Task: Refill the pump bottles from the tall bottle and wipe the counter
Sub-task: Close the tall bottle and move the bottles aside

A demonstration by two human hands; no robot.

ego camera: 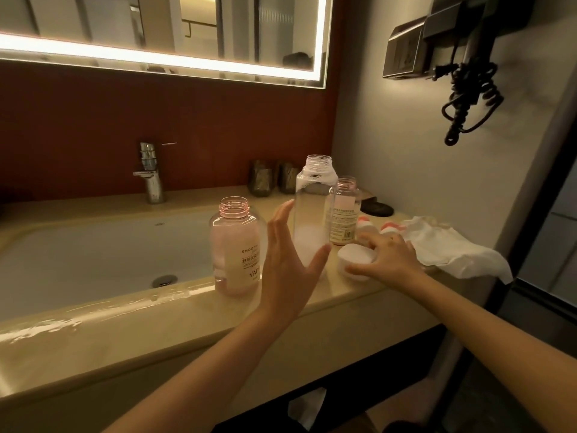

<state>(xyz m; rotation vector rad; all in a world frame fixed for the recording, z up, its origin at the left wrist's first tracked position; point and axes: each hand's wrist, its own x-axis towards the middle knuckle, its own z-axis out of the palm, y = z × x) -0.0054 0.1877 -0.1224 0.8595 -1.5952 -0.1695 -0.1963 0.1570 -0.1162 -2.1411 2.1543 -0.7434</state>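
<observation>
The tall clear bottle [312, 210] stands uncapped on the counter [131, 332], with white residue at its base and shoulder. My left hand [288, 260] is spread open just in front of it, fingers apart, holding nothing. Left of it stands a wide pinkish bottle [235, 251] with its neck open. Behind on the right is a slimmer labelled bottle [343, 210], also open. My right hand [385, 256] rests fingers-down on a white round cap [352, 260]. Two orange-and-white pump heads [390, 228] lie beyond it.
A crumpled white cloth [449, 245] lies at the counter's right end. The sink basin [103, 251] and chrome faucet [153, 176] are at the left. Two dark cups [271, 181] and a black round lid [376, 209] sit by the wall. A coiled cord [468, 98] hangs above.
</observation>
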